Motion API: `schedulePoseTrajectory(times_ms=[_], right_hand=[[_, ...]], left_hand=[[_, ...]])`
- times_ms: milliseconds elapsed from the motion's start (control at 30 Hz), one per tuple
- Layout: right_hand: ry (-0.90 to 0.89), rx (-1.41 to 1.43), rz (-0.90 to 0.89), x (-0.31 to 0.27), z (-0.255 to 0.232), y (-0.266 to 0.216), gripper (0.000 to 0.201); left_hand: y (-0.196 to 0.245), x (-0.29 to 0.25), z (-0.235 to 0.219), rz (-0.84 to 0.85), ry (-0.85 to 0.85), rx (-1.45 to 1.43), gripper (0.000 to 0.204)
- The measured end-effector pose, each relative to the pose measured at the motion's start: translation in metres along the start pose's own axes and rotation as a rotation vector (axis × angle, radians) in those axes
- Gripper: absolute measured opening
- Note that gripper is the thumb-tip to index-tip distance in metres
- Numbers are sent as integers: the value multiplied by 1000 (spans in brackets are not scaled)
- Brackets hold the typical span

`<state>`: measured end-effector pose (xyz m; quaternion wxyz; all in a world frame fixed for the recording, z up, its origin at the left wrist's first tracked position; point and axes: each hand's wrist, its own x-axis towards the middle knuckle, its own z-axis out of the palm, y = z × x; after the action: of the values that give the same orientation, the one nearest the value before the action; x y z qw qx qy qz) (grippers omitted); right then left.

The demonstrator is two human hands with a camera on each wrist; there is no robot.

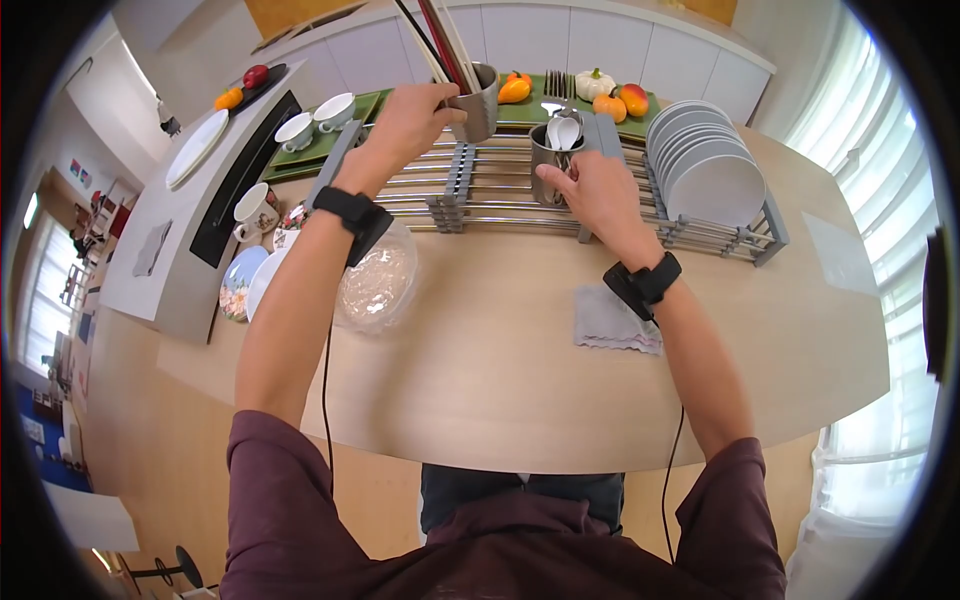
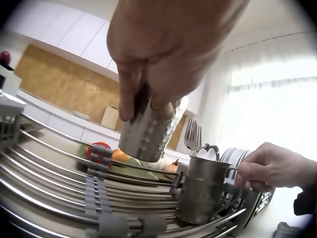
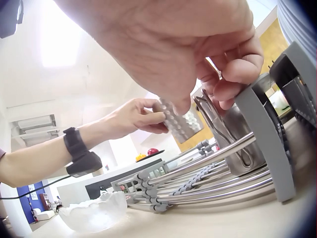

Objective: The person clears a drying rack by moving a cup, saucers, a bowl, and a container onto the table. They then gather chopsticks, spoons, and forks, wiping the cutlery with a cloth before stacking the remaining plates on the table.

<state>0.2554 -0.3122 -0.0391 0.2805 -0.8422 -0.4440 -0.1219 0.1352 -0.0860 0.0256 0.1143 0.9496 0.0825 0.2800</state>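
My left hand (image 1: pixel 408 128) grips a dimpled metal cup (image 1: pixel 482 112) by its rim and holds it raised over the left part of the metal dish rack (image 1: pixel 456 190). Several chopsticks (image 1: pixel 462 62) lean out of that cup. On the rack's right part stands a smooth metal mug (image 2: pixel 202 191), upright, with white spoons (image 1: pixel 564 132) and forks (image 1: pixel 558 88) in it. The fingers and thumb of my right hand (image 1: pixel 600 195) pinch the mug's handle. In the left wrist view, the base of the dimpled cup (image 2: pixel 146 136) shows above the rack bars.
Grey plates (image 1: pixel 712 180) stand in the rack's right end. Behind are green trays (image 1: pixel 640 128) with fruit and small pumpkins. A clear glass bowl (image 1: pixel 378 280), patterned mugs (image 1: pixel 257 210) and plates (image 1: pixel 245 280) sit at left. A folded grey cloth (image 1: pixel 612 320) lies in front.
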Motion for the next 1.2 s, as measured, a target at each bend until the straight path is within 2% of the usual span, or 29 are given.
schedulePoseTrajectory(times_ms=[67,133,233,367,433,633,833,967,1033,1067,1133,1200], right_hand=[[-2,-13,5,4,4,3,45],[149,29,-51,8,15,10,48],[198,-9,-130,11,22,14,42],[164,-7,-86,7,13,2,36],[-22,-59,47,6,6,-6,34],[42,-99,40,7,16,-10,44],[73,-130,10,7,24,-6,45],[76,-89,58,11,28,-2,38],[-67,84,141,19,27,3,36],[-66,83,142,18,24,2,36],[-279,582,407,17,16,-1,34],[-252,689,426,15,16,-5,34]], left_hand=[[8,-11,-16,-5,-1,13,27],[12,-24,-25,-12,-3,24,25],[18,-42,-32,-2,51,-33,19],[26,-58,-44,-56,16,-56,17],[31,-65,-48,-69,-9,-51,16],[55,-97,-57,-65,-83,-58,13],[69,-131,-49,57,-109,-49,11],[75,-148,-35,-5,-188,-101,12],[75,-155,-25,-7,-201,-85,13],[76,-157,-22,-6,-214,-71,13],[80,-160,-19,-9,-222,-78,14],[82,-163,-15,-9,-228,-83,14]])
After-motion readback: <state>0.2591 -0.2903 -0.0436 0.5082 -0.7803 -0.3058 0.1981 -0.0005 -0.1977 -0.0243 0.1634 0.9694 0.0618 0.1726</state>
